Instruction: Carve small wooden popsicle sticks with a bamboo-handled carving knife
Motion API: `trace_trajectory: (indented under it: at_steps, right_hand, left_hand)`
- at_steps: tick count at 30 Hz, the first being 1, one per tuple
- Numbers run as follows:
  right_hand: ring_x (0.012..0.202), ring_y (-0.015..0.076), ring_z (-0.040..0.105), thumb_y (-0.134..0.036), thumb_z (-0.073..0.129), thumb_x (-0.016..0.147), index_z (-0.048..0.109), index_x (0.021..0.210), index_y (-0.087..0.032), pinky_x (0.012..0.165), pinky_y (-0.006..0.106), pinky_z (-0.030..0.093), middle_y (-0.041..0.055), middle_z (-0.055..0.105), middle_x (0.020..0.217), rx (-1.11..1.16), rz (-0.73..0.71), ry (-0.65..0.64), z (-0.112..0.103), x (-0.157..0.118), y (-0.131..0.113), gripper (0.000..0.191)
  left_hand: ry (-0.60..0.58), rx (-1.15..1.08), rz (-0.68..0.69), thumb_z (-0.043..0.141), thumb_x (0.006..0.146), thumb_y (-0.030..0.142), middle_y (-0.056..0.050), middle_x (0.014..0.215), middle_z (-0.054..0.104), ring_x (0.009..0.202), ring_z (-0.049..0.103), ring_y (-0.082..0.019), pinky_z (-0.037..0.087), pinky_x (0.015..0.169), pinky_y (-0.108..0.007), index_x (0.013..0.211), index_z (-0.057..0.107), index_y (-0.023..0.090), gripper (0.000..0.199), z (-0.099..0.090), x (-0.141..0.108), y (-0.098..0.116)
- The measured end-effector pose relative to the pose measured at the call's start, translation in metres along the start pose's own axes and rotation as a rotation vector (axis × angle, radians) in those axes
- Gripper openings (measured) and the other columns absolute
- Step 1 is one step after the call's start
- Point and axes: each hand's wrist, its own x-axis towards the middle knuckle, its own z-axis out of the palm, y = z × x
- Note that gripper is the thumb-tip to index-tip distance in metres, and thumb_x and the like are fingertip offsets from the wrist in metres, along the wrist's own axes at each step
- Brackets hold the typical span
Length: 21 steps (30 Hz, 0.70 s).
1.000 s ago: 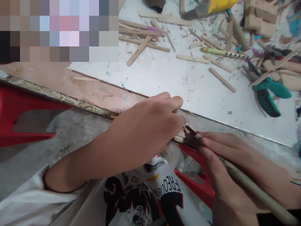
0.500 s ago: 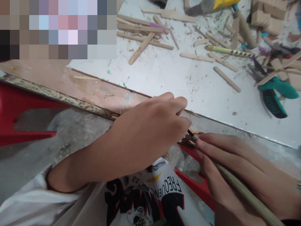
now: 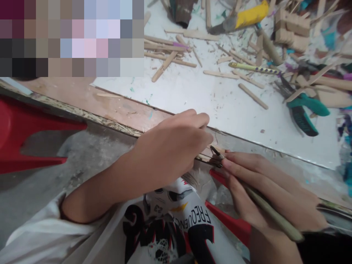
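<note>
My left hand [image 3: 176,146] is closed at the table's near edge, its knuckles up. Whatever its fingers press or grip is hidden under them. My right hand [image 3: 264,187] holds a carving tool [image 3: 269,209] by its long wooden handle, which runs back toward the lower right. A short metal ferrule and a thin dark, bent-looking tip [image 3: 216,149] stick out from its fingers, close to the left hand's fingertips. Beside this tip, pale wood shows at the table edge, too small to tell whether it is a loose piece.
On the white board [image 3: 178,91] lie loose craft sticks [image 3: 253,96], shavings, green-handled pliers [image 3: 308,110], a yellow-handled tool [image 3: 251,15], a patterned pen-like stick [image 3: 255,68] and stacked wooden pieces [image 3: 291,29]. A red stool [image 3: 16,128] stands at left. A person sits beyond, blurred.
The view has shifted slightly. The tool's tip now shows more plainly, with a wider gap to my left fingers, and its handle end has come into view. Both hands keep their hold.
</note>
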Motion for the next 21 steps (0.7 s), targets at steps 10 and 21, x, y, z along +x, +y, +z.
trace_trajectory:
  at_steps: [10, 21]
  right_hand:
    - [0.093, 0.0227, 0.081, -0.010, 0.072, 0.089, 0.080, 0.105, -0.026, 0.079, 0.034, 0.069, 0.0051, 0.083, 0.103, 0.053, 0.090, -0.013, -0.006, 0.012, -0.008, 0.024]
    - [0.083, 0.0180, 0.079, -0.016, 0.086, 0.085, 0.084, 0.107, -0.034, 0.070, 0.028, 0.069, -0.0022, 0.083, 0.097, 0.145, 0.312, 0.167, -0.011, 0.019, -0.007, 0.029]
  left_hand:
    - [-0.064, -0.001, -0.002, 0.061, 0.097, 0.003, -0.001, 0.098, 0.062, 0.095, 0.057, -0.018, 0.043, 0.079, -0.034, 0.084, 0.067, 0.020, 0.022, -0.003, 0.000, 0.000]
    - [-0.095, 0.050, 0.015, 0.056, 0.103, 0.007, -0.003, 0.101, 0.063, 0.091, 0.055, -0.021, 0.042, 0.079, -0.037, 0.099, 0.064, 0.020, 0.016, -0.003, 0.004, 0.001]
